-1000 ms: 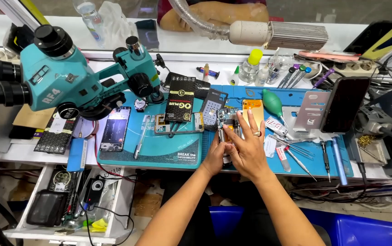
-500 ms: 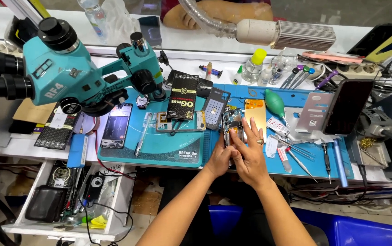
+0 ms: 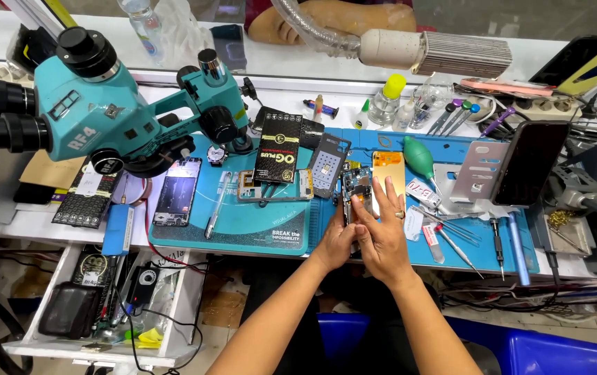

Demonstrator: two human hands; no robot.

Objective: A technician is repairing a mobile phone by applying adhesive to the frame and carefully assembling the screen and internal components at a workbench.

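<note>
An opened phone (image 3: 356, 186) with its circuit boards bare lies on the blue work mat (image 3: 256, 222). My left hand (image 3: 338, 239) grips the phone's lower end from the left. My right hand (image 3: 383, 232), a ring on one finger, lies over its right side with fingers spread. An orange-gold back cover (image 3: 388, 173) lies just right of the phone, partly under my right fingers. A dark phone frame (image 3: 328, 165) lies just left of it.
A teal microscope (image 3: 114, 111) stands at the left. A black flat box (image 3: 277, 156), another phone (image 3: 177, 191), a teal air blower (image 3: 419, 153), tweezers (image 3: 451, 239) and screwdrivers (image 3: 496, 239) lie on the mat. A dark phone (image 3: 529, 163) leans on a stand. An open drawer (image 3: 97, 298) sits below left.
Both hands stay on the opened phone with small shifts of the fingers. The view has tilted slightly; nothing else has moved.
</note>
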